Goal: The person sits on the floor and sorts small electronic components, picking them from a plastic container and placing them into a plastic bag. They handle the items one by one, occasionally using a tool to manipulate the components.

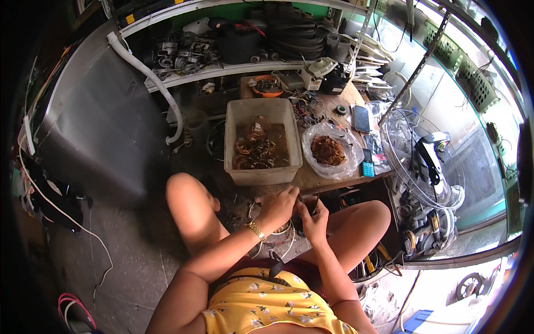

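My right hand (pixel 316 219) grips a dark brown piece (pixel 310 203) between thumb and fingers; its exact kind is unclear. At its left edge, the curled fingers of my left hand (pixel 280 206) pinch it. A gold bracelet circles my left wrist. Just beyond my hands stands a translucent plastic tub (pixel 263 177), with copper-coloured wire coils (pixel 254 148) heaped inside. To its right, an open clear plastic bag (pixel 352 160) contains a tangle of copper-coloured wire (pixel 328 151).
A blue keypad phone (pixel 367 163) and a smartphone (pixel 361 118) lie on the wooden table (pixel 319 180). Behind the tub are an orange bowl (pixel 268 94) of scraps and loose wires (pixel 306 109). A fan with a wire guard (pixel 425 163) stands right; a metal panel (pixel 104 112) is left.
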A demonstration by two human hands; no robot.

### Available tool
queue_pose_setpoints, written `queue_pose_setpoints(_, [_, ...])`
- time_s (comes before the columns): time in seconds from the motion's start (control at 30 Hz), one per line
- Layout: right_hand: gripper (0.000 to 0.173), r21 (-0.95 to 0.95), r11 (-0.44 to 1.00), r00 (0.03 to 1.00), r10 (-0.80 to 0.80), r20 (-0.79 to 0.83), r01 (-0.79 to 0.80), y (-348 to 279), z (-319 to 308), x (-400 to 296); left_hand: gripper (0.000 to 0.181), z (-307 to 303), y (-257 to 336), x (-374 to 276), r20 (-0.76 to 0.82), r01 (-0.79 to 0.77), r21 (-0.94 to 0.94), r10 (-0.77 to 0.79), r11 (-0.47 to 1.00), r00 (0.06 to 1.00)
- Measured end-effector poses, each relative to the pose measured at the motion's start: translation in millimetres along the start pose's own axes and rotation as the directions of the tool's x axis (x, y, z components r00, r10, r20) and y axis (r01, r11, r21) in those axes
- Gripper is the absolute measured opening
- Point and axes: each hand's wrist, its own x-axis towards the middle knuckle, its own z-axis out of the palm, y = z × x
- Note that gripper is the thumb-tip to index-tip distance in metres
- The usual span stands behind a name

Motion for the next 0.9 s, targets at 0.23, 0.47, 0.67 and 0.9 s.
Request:
queue_pose_setpoints(0.23, [0.010, -0.008, 1.000, 0.997, -0.030, -0.066, 0.030, 3.5, 1.0, 8.6, 0.018, 8.0, -20.1, -6.2, 0.233, 0.163, -0.196, -0.115, 0.967, 0.966])
queue_pose_setpoints(0.47, [0.012, -0.012, 0.998, 0.984, -0.067, -0.167, 0.066, -19.4, -28.0, 76.4, 0.017, -14.1, -23.6, -13.1, 0.542, -0.060, 0.199, -0.059, 0.978, 0.838])
queue_pose_setpoints(0.67, [0.020, 0.125, 0.977, 0.981, 0.180, -0.076, -0.170, -36.0, -59.9, 130.7, 0.015, -82.2, -23.0, 39.9, 0.232, -0.040, -0.091, 0.061, 0.995, 0.971])
queue_pose_setpoints(0.9, [0.016, 0.467, 0.831, 0.953, 0.268, 0.140, -0.302, -49.5, -50.6, 119.0, 0.027, -61.9, -24.0, 83.2, 0.041, 0.061, -0.362, -0.049, 0.930, 0.998])
